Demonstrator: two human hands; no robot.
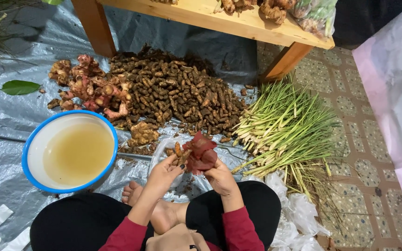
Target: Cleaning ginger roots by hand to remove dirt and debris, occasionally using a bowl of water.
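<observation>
**Both hands closed on a red bag above the root pile**

The person sat cross-legged on a grey tarpaulin (5,121), and both hands met in front of the knees. The right hand (219,175) was curled around the lower side of a crumpled dark red bag (202,153), fingers wrapped onto it from below. The left hand (164,173) was partly closed, its fingertips pinching the bag's left edge, where a few small brown rhizome pieces (177,151) showed at the opening. The bag hung just above a clear plastic bag (161,151) lying on the tarpaulin.

Just beyond the hands lay a large heap of small brown rhizomes (182,95), with pinkish galangal roots (91,88) to its left and a bundle of lemongrass stalks (284,130) to its right. A blue-rimmed bowl (31,139) of cloudy yellowish water stood near the left knee. A wooden table (210,16) stood behind the heap.
</observation>
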